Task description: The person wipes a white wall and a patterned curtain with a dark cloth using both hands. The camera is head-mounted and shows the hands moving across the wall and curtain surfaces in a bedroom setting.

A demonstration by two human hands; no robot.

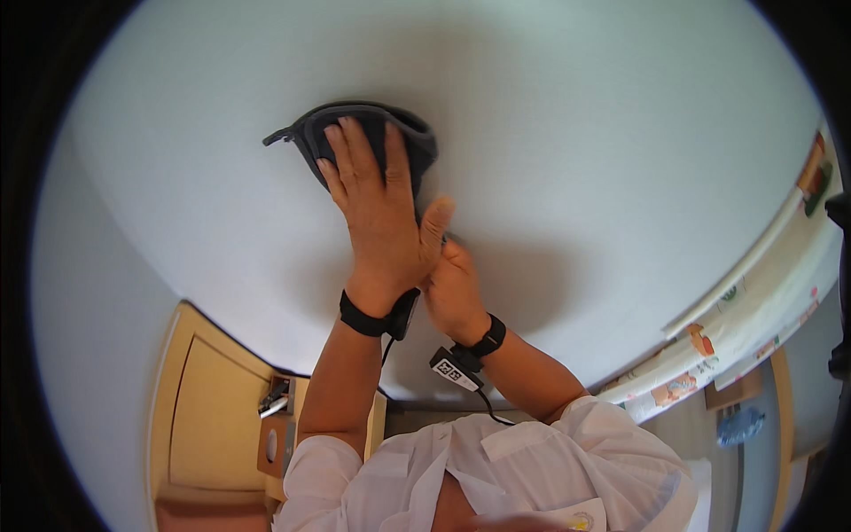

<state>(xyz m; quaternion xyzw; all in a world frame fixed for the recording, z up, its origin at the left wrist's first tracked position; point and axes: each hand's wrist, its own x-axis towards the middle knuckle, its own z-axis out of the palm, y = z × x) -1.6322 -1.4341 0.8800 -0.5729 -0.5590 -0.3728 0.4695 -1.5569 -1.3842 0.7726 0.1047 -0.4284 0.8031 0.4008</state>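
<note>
A dark fabric pouch-like item (422, 143) with a grey bound edge rests on or just above a white surface (565, 153). A short tab with a small metal piece sticks out at its left. My left hand (382, 213) lies flat over it, back up, fingers spread, covering its middle. Just below, my right hand (459, 286) is curled with its thumb up, closed around the item's narrow lower end. What its fingers grip is mostly hidden behind my left hand. My wrists cross close together, each wearing a black strap with a small cabled device.
At lower left stands a light wooden cabinet (213, 412), with a brown box (271, 445) and small objects beside it. A patterned cloth (691, 366) runs along the right side. Beyond it sits a blue transparent plastic item (741, 425). Black cables hang from both wrist devices.
</note>
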